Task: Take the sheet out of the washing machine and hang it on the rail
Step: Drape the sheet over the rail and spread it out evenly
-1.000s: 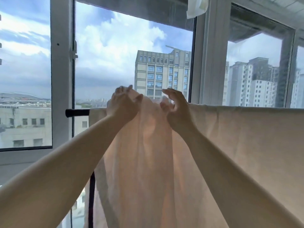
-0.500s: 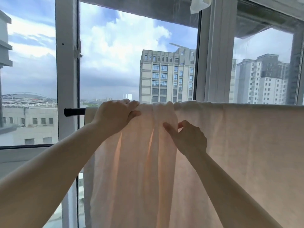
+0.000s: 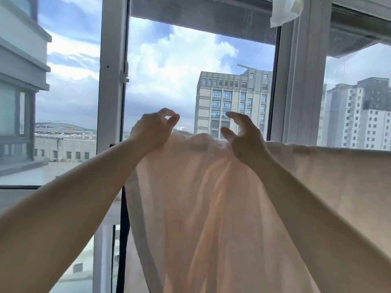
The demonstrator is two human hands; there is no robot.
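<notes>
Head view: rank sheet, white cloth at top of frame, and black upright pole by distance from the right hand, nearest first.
From the right hand:
1. Sheet, bunched directly under and beside it on the rail.
2. Black upright pole, lower left, past the sheet's left edge.
3. White cloth, high up on the window frame, upper right.

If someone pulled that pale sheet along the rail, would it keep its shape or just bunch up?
It would probably bunch up: the sheet hangs in soft vertical folds and already humps into a ridge between the left hand and the right hand. It looks thin and fairly light, since daylight glows through it. It might slide off if tugged unevenly, as it seems only draped over.
</notes>
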